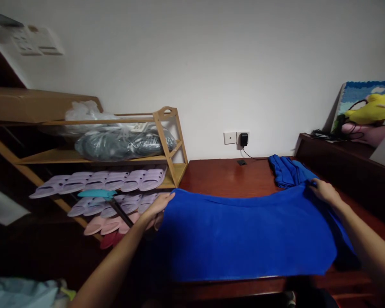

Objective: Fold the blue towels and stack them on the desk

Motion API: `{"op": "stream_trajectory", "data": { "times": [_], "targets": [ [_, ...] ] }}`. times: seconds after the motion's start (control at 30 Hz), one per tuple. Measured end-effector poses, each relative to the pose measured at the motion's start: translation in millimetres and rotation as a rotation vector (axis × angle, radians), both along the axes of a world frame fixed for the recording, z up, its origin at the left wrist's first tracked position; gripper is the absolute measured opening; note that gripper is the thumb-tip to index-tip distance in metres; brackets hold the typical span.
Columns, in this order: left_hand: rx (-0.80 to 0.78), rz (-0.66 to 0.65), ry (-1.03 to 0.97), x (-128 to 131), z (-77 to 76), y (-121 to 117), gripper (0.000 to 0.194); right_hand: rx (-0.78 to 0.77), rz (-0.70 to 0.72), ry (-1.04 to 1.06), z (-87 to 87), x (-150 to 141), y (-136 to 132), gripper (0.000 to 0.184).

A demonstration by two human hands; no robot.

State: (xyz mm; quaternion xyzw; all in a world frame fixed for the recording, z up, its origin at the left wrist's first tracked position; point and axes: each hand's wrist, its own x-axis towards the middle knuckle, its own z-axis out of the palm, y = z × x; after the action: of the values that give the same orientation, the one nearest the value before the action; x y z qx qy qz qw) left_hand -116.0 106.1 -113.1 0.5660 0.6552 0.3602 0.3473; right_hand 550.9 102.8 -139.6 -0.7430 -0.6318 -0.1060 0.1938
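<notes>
A wide blue cloth (250,235) is stretched between my two hands over the reddish-brown wooden table (211,173). Its far edge sags slightly in the middle, and its near part reaches the table's front edge. My left hand (160,202) is closed on the cloth's far left corner, beside the shoe rack. At the far right corner, my right hand (325,191) pinches the fabric, with a loose fold hanging below it. Just behind my right hand lies a bunched pile of blue fabric (287,170).
Left of the table stands a wooden shoe rack (167,141) with purple slippers (134,179), plastic-wrapped bundles (122,141) and a cardboard box (35,105). A black plug-in adapter (244,139) has its cable running along the wall. A dark raised ledge (343,164) borders the right side.
</notes>
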Motion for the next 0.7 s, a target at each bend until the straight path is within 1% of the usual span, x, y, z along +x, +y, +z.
{"op": "stream_trajectory", "data": {
  "times": [0.07,0.1,0.13,0.17,0.2,0.23,0.27,0.3,0.33,0.37,0.4,0.47,0.53,0.6,0.67,0.7],
  "targets": [
    [0.055,0.035,0.162,3,-10.6,6,0.022,-0.010,-0.073,-0.045,-8.1,-25,-8,0.043],
    [0.107,0.050,0.238,6,-13.1,6,0.022,0.029,-0.100,-0.092,-8.8,-38,-13,0.046],
    [0.183,0.044,0.346,10,-14.8,4,0.028,0.083,-0.104,-0.151,-8.0,-50,-19,0.050],
    [0.272,0.008,0.480,15,-16.3,0,0.036,0.137,-0.072,-0.211,-6.5,-61,-26,0.052],
    [0.357,-0.053,0.618,20,-18.3,-4,0.042,0.163,0.002,-0.259,-5.1,-71,-32,0.053],
    [0.423,-0.131,0.745,25,-21.2,-9,0.047,0.158,0.104,-0.286,-4.7,-78,-38,0.053],
    [0.459,-0.210,0.841,29,-25.1,-14,0.051,0.115,0.218,-0.286,-5.7,-82,-43,0.053],
    [0.464,-0.276,0.896,32,-29.9,-19,0.054,0.051,0.319,-0.272,-8.6,-83,-48,0.054],
    [0.453,-0.327,0.934,34,-35.4,-24,0.057,-0.016,0.384,-0.251,-13.5,-82,-53,0.056],
    [0.436,-0.362,0.961,35,-41.1,-28,0.059,-0.077,0.407,-0.228,-19.9,-78,-58,0.059],
    [0.422,-0.386,0.983,34,-46.5,-31,0.061,-0.131,0.398,-0.204,-27.3,-73,-62,0.062],
    [0.408,-0.404,1.007,30,-54.6,-36,0.063,-0.222,0.334,-0.161,-42.0,-59,-72,0.066],
    [0.411,-0.409,1.013,26,-57.5,-40,0.062,-0.296,0.262,-0.113,-50.7,-45,-81,0.068],
    [0.409,-0.444,1.009,24,-55.6,-42,0.060,-0.364,0.221,-0.068,-48.1,-35,-87,0.067],
    [0.384,-0.494,1.004,23,-51.7,-44,0.060,-0.418,0.165,-0.029,-33.6,-31,-85,0.063],
    [0.371,-0.511,1.003,22,-50.0,-44,0.060,-0.414,0.123,-0.022,-23.4,-33,-80,0.062]
  ]
}}
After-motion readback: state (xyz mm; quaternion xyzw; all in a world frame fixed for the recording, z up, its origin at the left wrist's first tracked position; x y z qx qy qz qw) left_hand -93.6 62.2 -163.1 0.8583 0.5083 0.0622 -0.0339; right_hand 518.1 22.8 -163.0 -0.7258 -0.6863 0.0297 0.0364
